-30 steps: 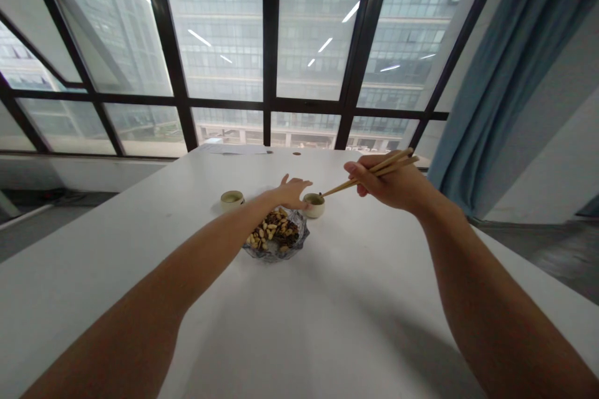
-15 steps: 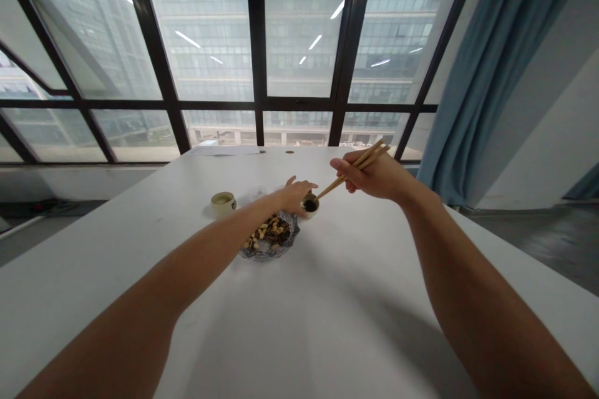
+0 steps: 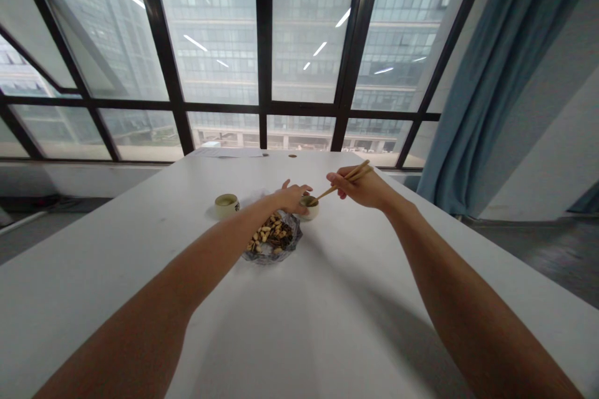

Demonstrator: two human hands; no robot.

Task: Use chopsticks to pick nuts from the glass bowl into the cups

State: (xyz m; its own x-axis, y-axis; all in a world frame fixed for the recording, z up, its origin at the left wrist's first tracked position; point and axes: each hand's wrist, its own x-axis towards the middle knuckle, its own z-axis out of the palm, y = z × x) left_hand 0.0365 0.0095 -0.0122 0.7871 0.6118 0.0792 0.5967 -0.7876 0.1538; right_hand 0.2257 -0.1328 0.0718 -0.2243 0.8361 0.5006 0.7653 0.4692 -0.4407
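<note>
My left hand [image 3: 294,198] grips a small pale cup [image 3: 311,213] from its left side; some of the fingers are hidden behind the rim. Between the fingers of my right hand [image 3: 358,187] is a pair of wooden chopsticks [image 3: 324,194], slanting down to the left with the tips inside the cup. What lies at the bottom of that cup is hard to make out. Just in front of my left hand sits a glass-like bowl [image 3: 296,243] of mixed pale and dark pieces, like nuts or seeds, partly covered by my left forearm.
A second pale cup [image 3: 226,206] with a dark mark stands left of my left forearm. Papers [image 3: 227,153] and a small brown round thing [image 3: 292,156] lie at the far edge of the white table [image 3: 281,336]. Beyond are windows and a blue curtain [image 3: 472,106].
The chopsticks and my right hand have moved down and left, tips deeper in the cup. The cup looks more upright, and its dark inside shows less. The view has shifted slightly.
</note>
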